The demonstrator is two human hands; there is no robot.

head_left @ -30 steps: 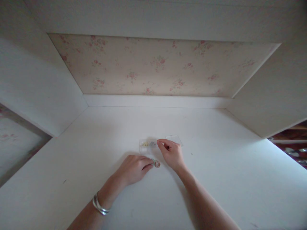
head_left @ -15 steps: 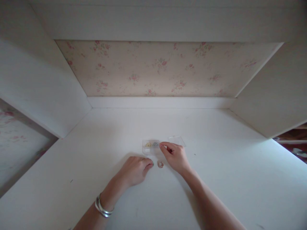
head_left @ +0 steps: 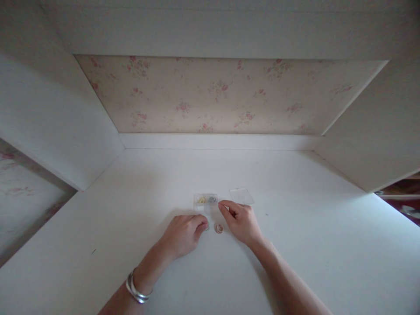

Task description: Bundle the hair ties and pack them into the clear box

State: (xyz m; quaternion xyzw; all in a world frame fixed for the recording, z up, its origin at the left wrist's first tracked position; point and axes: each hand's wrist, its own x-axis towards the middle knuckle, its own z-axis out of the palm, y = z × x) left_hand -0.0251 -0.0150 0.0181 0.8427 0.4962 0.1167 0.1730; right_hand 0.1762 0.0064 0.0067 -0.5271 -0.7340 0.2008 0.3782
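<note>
My left hand (head_left: 182,234) rests on the white desk (head_left: 295,245) with its fingers curled, the fingertips pinching a small greenish roll (head_left: 207,226). Just to the right of it, a small pinkish roll (head_left: 219,228) lies loose on the desk between my hands. My right hand (head_left: 241,221) sits beside it with thumb and forefinger pinched together; I see nothing between them. Those fingertips are close to the right edge of a small clear box (head_left: 205,201), which holds a yellow roll and a grey one. I wear a silver bangle (head_left: 136,291) on my left wrist.
A clear flat lid (head_left: 242,195) lies right of the box. The desk sits in a white alcove with side panels left and right and a floral back wall (head_left: 223,94). A low white ledge (head_left: 216,141) runs along the back.
My right hand has drawn back from over the box toward me. My left fingers have pulled the greenish roll away from the pinkish roll, which now lies alone.
</note>
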